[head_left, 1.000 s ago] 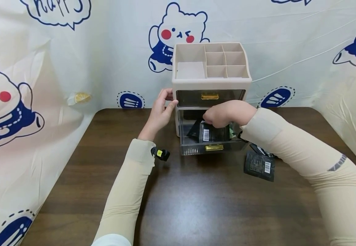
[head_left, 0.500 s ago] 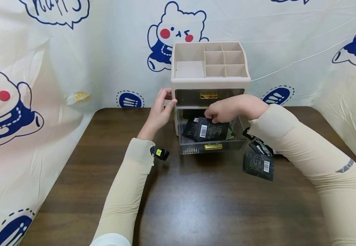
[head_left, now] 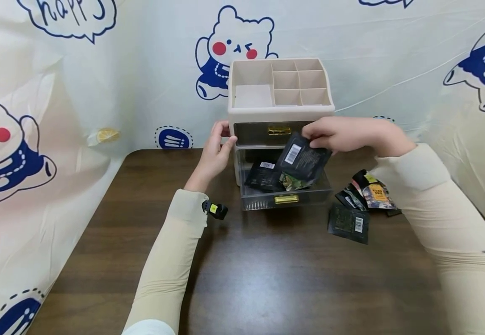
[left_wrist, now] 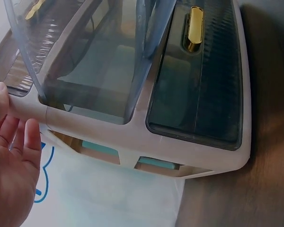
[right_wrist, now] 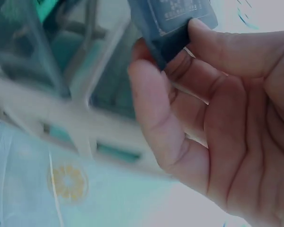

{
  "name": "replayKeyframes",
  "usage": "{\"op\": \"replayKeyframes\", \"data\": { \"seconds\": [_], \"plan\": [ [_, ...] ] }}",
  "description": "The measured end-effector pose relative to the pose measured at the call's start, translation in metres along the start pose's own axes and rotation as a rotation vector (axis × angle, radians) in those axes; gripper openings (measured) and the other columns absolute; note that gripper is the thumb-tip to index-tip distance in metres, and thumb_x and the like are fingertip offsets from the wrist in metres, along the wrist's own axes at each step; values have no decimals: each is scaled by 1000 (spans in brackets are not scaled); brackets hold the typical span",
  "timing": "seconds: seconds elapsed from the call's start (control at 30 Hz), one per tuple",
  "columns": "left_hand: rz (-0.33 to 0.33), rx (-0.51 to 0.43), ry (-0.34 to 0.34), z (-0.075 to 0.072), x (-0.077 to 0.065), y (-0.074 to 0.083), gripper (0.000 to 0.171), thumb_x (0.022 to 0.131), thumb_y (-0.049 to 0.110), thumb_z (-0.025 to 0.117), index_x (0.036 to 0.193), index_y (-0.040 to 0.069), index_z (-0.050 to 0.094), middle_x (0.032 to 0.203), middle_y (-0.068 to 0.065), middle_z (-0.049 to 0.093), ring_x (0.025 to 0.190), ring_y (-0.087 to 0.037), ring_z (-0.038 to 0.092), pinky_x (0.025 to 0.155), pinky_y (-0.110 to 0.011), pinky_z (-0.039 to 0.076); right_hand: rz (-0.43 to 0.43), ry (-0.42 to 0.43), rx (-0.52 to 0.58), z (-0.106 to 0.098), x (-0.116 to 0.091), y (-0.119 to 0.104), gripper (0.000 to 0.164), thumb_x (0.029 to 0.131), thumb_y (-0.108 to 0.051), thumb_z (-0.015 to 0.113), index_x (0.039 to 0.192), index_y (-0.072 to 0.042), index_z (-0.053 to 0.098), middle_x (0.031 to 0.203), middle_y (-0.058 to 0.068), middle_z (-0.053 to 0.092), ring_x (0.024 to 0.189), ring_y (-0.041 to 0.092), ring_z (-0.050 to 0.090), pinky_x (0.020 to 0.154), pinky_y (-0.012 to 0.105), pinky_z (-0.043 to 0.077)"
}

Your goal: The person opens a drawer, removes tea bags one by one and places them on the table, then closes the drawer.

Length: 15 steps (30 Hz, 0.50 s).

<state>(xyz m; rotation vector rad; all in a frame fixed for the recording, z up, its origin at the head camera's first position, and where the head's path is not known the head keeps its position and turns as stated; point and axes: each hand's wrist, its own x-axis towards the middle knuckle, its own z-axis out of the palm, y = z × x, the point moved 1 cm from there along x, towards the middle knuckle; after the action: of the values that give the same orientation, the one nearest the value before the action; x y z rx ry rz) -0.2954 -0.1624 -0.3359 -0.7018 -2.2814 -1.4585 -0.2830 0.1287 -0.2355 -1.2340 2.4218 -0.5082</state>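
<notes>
A black sachet (head_left: 302, 158) with a white barcode label hangs tilted over the lower drawer, its upper corner pinched between the thumb and fingers of my right hand (head_left: 336, 133). The right wrist view also shows the sachet (right_wrist: 175, 23) at the fingertips. The clear lower drawer (head_left: 252, 199) is pulled out of the beige organizer (head_left: 282, 110); inside lie another black sachet (head_left: 264, 177) and a green patterned packet (head_left: 291, 182). My left hand (head_left: 210, 156) rests at the organizer's left side, thumb on its front edge and fingers against the side wall (left_wrist: 80, 122).
To the right of the drawer, several sachets lie on the brown table (head_left: 267, 279): a black one (head_left: 348, 223) in front and a colourful one (head_left: 378, 193) behind it. The upper drawer (head_left: 252, 134) is closed. A patterned cloth (head_left: 162, 70) hangs behind the table.
My right hand has risen and moved right out of the lower drawer, lifting the black sachet. The green packet shows more now. My left hand stays at the organizer's side.
</notes>
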Motion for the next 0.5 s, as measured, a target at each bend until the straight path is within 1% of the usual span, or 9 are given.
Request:
{"op": "replayKeyframes", "data": {
  "seconds": [0.03, 0.13, 0.23, 0.27, 0.37, 0.43, 0.5],
  "plan": [
    [-4, -2, -1, 0, 0, 1, 30, 95, 12, 49, 121, 1, 40, 113, -12, 43, 105, -18, 41, 89, -40, 40, -7, 25, 11, -2, -7, 3, 11, 97, -5, 42, 90, -7, 50, 83, 8, 52, 65, 19, 50, 53, 31, 46],
    [-14, -1, -4, -1, -3, 15, 29, 95, 9, 47, 122, -2, 39, 114, -15, 43, 107, -20, 40, 91, -41, 39, -6, 100, 40, -4, -31, 14, 9, 96, -5, 44, 90, -7, 51, 84, 8, 53, 68, 18, 51, 54, 30, 47],
    [-21, 3, -6, -1, -6, 28, 29, 96, 7, 45, 122, -5, 38, 115, -18, 43, 107, -22, 39, 92, -40, 39, 34, 142, 114, 0, -55, 29, 8, 96, -4, 43, 92, -3, 50, 87, 11, 56, 74, 18, 55, 58, 32, 52],
    [-25, 6, -7, -1, -7, 33, 29, 96, 6, 45, 122, -5, 38, 115, -18, 42, 107, -22, 39, 92, -40, 39, 52, 148, 149, 3, -62, 35, 8, 97, -3, 42, 94, -1, 50, 87, 12, 56, 74, 19, 57, 59, 33, 53],
    [-23, -2, -7, -1, -8, 36, 28, 96, 5, 45, 121, -6, 38, 115, -19, 43, 107, -23, 39, 91, -41, 39, 84, 142, 271, 18, -83, 54, 11, 97, -2, 39, 97, 4, 49, 91, 18, 58, 77, 23, 61, 63, 37, 54],
    [-20, -9, -8, -1, -8, 37, 28, 96, 5, 44, 121, -6, 38, 115, -19, 43, 107, -24, 39, 91, -43, 39, 103, 130, 363, 31, -94, 67, 13, 98, -2, 38, 100, 6, 48, 93, 19, 58, 78, 27, 62, 64, 39, 54],
    [-12, -18, -10, -1, -8, 36, 29, 96, 5, 45, 122, -6, 38, 115, -19, 43, 107, -25, 39, 92, -44, 38, 113, 118, 438, 46, -104, 81, 12, 98, -1, 37, 100, 7, 46, 92, 19, 59, 76, 29, 62, 62, 42, 54]
  ]
}}
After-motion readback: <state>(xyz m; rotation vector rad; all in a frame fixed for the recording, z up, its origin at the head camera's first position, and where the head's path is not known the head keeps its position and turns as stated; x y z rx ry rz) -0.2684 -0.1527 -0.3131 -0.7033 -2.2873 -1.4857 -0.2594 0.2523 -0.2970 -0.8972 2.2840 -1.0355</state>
